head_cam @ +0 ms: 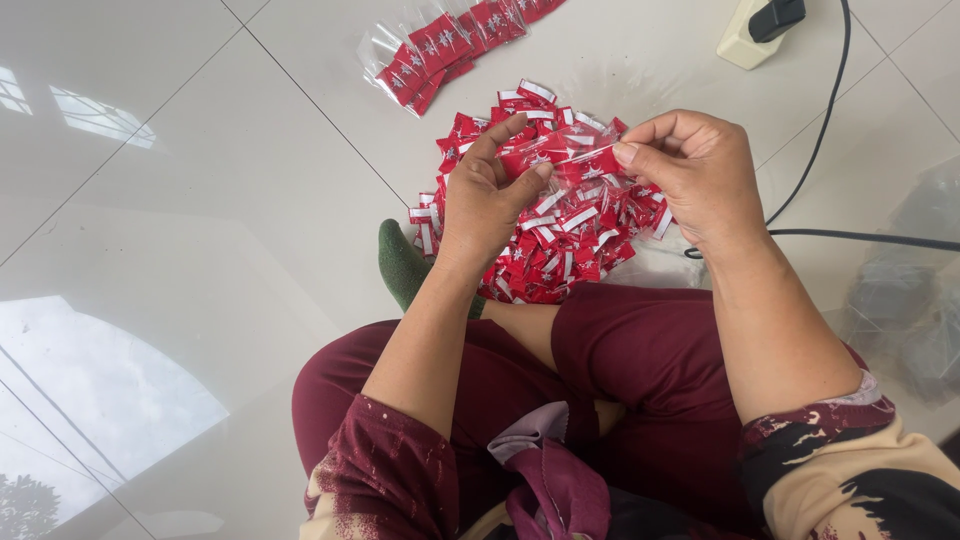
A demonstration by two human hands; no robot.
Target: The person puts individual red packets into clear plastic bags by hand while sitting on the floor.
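— Both hands' grip: left hand (pixel 487 205) and right hand (pixel 690 175) pinch one clear bag (pixel 570 165) of red sachets.
— Where?
— Above the loose sachet pile (pixel 560 235) on the floor (pixel 200 200); filled bags (pixel 450 45) lie beyond.

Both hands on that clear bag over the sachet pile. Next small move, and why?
Probably spread the bag mouth a little wider. The left hand and right hand both pinch its top edge, red sachets already sit inside, and the loose pile lies on the floor just beneath, so more could go in.
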